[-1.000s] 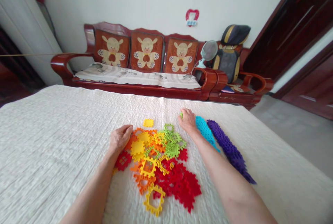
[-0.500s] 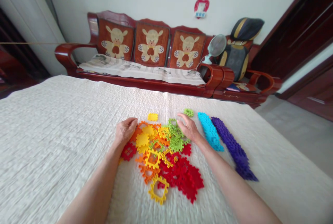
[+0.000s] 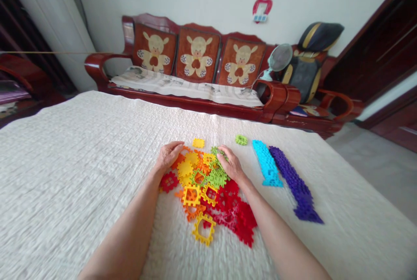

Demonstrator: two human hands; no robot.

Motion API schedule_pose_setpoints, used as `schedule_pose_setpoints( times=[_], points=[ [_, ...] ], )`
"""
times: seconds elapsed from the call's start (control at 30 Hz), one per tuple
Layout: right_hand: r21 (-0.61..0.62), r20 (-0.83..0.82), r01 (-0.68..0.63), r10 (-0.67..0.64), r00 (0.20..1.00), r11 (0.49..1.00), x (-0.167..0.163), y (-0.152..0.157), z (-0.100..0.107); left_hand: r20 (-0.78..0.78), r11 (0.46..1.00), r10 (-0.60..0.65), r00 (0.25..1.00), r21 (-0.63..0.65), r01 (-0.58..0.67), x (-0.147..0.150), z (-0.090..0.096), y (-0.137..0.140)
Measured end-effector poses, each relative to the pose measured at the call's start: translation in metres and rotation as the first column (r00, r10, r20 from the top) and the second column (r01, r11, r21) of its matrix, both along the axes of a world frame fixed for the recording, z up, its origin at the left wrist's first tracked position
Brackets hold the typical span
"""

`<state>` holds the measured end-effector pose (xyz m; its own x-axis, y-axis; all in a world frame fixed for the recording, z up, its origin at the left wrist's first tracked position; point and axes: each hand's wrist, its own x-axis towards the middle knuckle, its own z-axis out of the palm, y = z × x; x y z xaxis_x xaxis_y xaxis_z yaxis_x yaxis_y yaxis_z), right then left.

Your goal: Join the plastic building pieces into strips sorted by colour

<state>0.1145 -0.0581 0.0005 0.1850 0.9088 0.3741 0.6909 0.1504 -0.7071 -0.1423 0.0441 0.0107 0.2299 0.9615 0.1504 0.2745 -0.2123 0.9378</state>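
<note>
A pile of toothed plastic building pieces lies between my hands. My left hand (image 3: 170, 155) is at the pile's far left edge, fingers together and curled beside an orange piece (image 3: 177, 161); what is under them is hidden. My right hand (image 3: 230, 163) rests at the green pieces (image 3: 216, 176) on the right, thumb and fingers apart, touching them. Yellow solid squares (image 3: 185, 168) and yellow frames (image 3: 192, 195) lie across the middle. Red pieces (image 3: 244, 219) spread at the near right, and a red window piece (image 3: 169, 181) is below my left hand.
A lone yellow square (image 3: 198, 143) and a green piece (image 3: 241, 140) lie beyond the pile. To the right are a light blue row (image 3: 266, 163) and a purple row (image 3: 293, 182) of pieces. A quilted white cover (image 3: 81, 163) lies beneath; a wooden sofa (image 3: 182, 100) stands behind.
My right hand has moved left onto the green pieces, drawing closer to my left hand. Red pieces at the near right have shifted slightly. The whole view has swung a little left.
</note>
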Motion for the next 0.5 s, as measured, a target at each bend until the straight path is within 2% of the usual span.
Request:
schedule_pose_setpoints(
  times=[0.2, 0.37, 0.43, 0.5],
  points=[
    [-0.004, -0.103, -0.003, 0.002, 0.995, 1.000, -0.019, 0.004, 0.000, 0.148, 0.995, 0.032, 0.988, -0.101, -0.017, -0.011, -0.004, 0.012],
    [-0.043, -0.312, -0.066, 0.050, 0.949, 0.997, -0.019, 0.001, 0.004, 0.298, 0.977, 0.132, 0.945, -0.198, -0.073, -0.014, -0.003, 0.017],
    [-0.031, -0.387, -0.029, 0.015, 0.922, 0.999, -0.012, -0.002, 0.004, 0.325, 0.973, 0.145, 0.935, -0.218, -0.075, -0.013, -0.003, 0.017],
    [0.005, -0.403, 0.074, -0.066, 0.913, 0.997, -0.003, -0.005, 0.001, 0.328, 0.971, 0.144, 0.934, -0.228, -0.070, -0.012, -0.003, 0.016]
  ],
)
